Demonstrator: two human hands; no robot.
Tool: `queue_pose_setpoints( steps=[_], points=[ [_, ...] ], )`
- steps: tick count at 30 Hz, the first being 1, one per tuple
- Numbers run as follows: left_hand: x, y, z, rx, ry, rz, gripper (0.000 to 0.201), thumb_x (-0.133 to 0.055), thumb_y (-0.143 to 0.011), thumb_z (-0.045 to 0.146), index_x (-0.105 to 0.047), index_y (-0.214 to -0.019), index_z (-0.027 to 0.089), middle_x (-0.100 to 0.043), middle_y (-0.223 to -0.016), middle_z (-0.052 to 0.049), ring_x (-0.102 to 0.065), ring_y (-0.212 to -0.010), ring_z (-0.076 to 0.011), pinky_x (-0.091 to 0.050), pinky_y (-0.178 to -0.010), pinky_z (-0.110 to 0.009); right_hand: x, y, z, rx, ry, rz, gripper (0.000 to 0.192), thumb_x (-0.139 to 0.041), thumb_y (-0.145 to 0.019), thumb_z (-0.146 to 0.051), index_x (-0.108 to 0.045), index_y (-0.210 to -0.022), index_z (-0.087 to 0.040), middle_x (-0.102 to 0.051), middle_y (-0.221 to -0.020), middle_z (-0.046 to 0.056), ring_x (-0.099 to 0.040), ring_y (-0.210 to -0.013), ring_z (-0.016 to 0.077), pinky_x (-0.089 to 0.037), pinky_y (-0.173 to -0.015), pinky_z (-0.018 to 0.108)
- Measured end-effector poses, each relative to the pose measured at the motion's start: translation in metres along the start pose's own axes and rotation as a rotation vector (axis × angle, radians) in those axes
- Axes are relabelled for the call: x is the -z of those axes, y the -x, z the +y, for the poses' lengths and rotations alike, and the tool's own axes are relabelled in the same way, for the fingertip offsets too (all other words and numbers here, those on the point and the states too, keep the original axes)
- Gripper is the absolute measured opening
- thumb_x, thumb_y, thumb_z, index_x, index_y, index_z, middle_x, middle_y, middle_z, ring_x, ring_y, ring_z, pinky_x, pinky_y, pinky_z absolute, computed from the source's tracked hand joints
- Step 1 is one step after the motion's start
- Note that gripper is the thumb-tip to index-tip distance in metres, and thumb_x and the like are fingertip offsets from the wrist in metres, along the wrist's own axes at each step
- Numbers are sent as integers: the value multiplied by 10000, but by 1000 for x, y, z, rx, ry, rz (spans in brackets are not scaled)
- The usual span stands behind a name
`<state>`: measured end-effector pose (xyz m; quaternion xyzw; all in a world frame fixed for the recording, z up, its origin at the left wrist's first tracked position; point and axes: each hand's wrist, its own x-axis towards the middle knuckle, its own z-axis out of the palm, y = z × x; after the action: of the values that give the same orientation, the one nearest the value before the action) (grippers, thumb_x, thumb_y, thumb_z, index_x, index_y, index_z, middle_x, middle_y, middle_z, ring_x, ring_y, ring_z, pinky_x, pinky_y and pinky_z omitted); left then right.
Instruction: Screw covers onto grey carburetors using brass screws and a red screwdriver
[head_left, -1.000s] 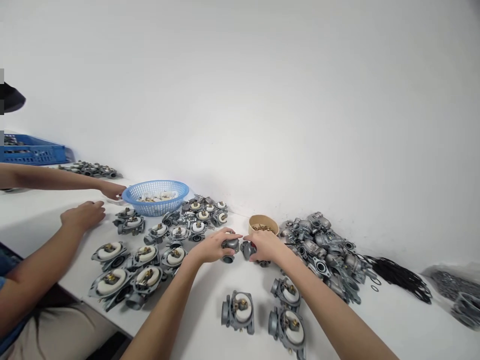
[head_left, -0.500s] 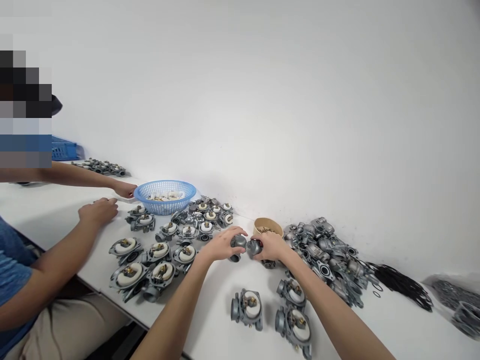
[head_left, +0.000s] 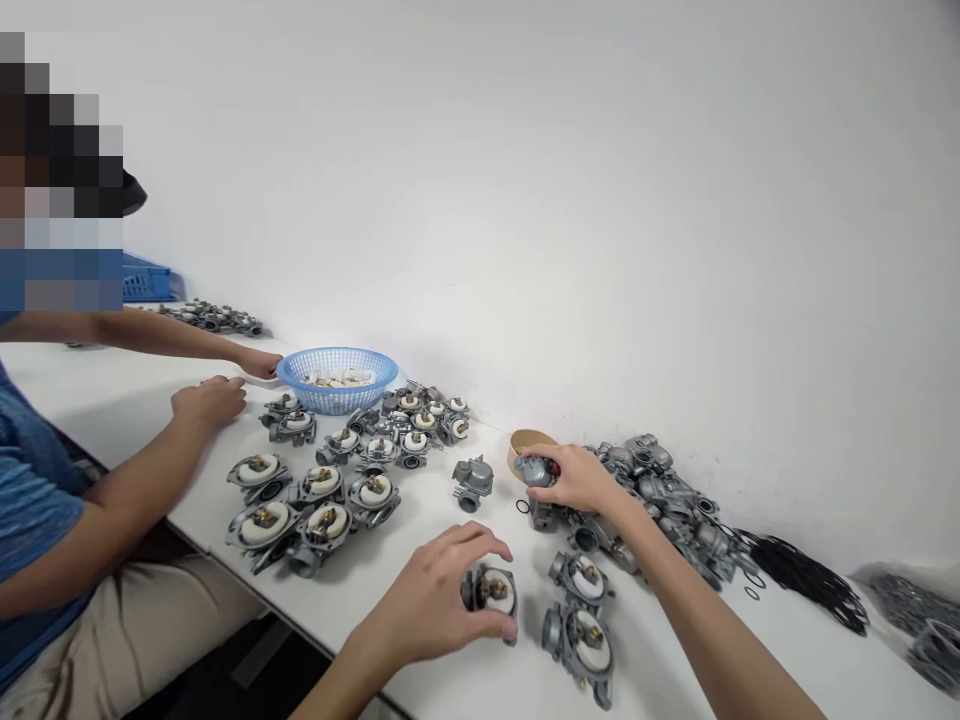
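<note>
A co-worker's two hands [head_left: 217,395] are seen at far left, beside a blue plastic basket [head_left: 337,378] and rows of grey metal carburettor bodies with white floats [head_left: 322,490] on the white table [head_left: 112,400]. The left hand [head_left: 435,600] is curled over a grey carburettor body with a white float [head_left: 495,595], fingers gripping its top and near side. A lone grey carburettor body [head_left: 472,482] is left standing apart between the hands. The right hand [head_left: 577,478] is closed around a small grey metal casting [head_left: 534,470], held just beside a tan round cup [head_left: 525,442]. Black rubber rings [head_left: 802,575] are piled at far right.
</note>
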<state>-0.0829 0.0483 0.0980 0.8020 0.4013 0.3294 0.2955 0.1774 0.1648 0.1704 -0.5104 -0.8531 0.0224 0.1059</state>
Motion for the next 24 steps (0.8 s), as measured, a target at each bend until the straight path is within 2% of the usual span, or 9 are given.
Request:
queue_pose_setpoints(
  steps=[3, 9, 12, 17, 24],
  points=[
    [-7, 7, -15, 67, 40, -22, 634, -935, -676, 399, -654, -1238, 312, -693, -1297, -33, -653, -1174, -320, -505, -999, -385, 15, 18, -18, 20, 5, -16, 576, -807, -809, -456, -647, -1342, -309, -783, -1083, 47, -706, -906, 274, -458, -749, 335],
    [-29, 9, -35, 207, 197, 37, 643, -878, -708, 356, -620, -1296, 315, -734, -1247, -55, -615, -1256, -339, -498, -1026, -427, 26, 48, -65, 40, -149, -81, 582, -880, -748, -524, -583, -1184, -278, -709, -876, -15, -626, -761, 203, -380, -658, 277],
    [-42, 5, -45, 189, 378, 77, 781, -880, -711, 332, -508, -1396, 281, -738, -1251, -91, -649, -1210, -318, -524, -975, -409, 19, 56, -84, 59, -196, -134, 630, -906, -711, -533, -542, -1157, -277, -648, -763, -62, -593, -710, 187, -330, -620, 262],
    [-54, -2, -55, 162, 618, 114, 1069, -902, -697, 280, -280, -1566, 267, -725, -1273, -126, -682, -1135, -300, -536, -897, -383, 2, 62, -102, 44, -106, -179, 642, -923, -689, -507, -529, -1143, -283, -559, -650, -88, -573, -732, 210, -304, -652, 268],
    [-48, -1, -48, 111, 671, 73, 991, -878, -701, 199, -349, -1536, 265, -733, -1228, -110, -658, -1128, -284, -520, -879, -350, -17, 70, -104, -64, -93, -205, 620, -872, -732, -575, -533, -1152, -270, -640, -769, -29, -611, -837, 259, -345, -699, 283]
  ],
)
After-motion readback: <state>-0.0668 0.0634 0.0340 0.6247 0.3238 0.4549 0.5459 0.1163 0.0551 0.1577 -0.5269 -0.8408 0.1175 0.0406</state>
